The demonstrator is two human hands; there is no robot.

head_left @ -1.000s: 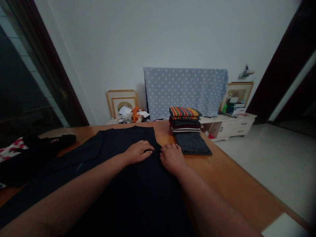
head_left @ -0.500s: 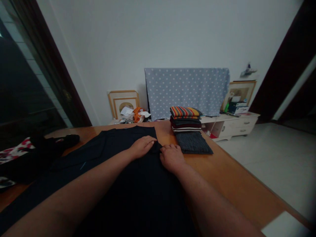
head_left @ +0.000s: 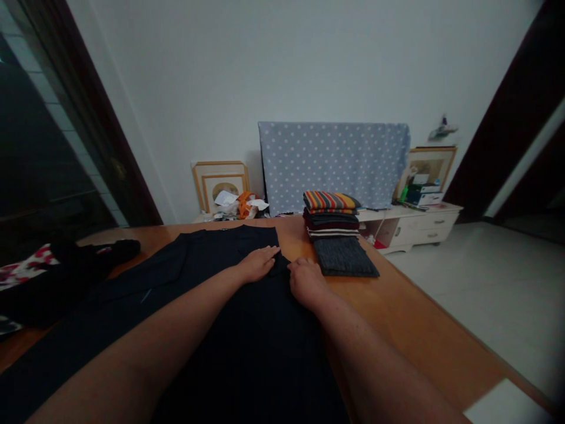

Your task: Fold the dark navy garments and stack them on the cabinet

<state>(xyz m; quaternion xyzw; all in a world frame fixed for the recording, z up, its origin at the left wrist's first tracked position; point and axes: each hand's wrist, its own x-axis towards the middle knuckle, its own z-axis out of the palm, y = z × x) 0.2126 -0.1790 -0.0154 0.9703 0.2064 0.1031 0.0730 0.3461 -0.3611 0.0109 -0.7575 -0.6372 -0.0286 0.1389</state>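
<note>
A dark navy T-shirt [head_left: 265, 335] lies spread over the wooden table, its neck end away from me. My left hand [head_left: 260, 263] rests on the shirt near its right side, fingers stretched out and lying flat beside a folded-over bit of sleeve. Just to the right, my right hand [head_left: 308, 280] has its fingers curled and pinches the edge of that sleeve. The fingertips of the right hand are partly hidden. Close beyond the right hand is a stack of folded clothes [head_left: 332, 219], striped on top, with a dark grey folded garment [head_left: 345, 257] at its near side.
Dark clothes with a red-and-white pattern [head_left: 33, 265] lie in a heap on the left. The wooden table [head_left: 410, 330] extends right to its edge above a tiled floor. Behind stand a white cabinet [head_left: 424, 227], a polka-dot cloth [head_left: 335, 165] and framed pictures [head_left: 220, 168].
My left hand has slid very slightly and lies flatter by the sleeve. The right hand stays at the sleeve edge, shifted a little to the right.
</note>
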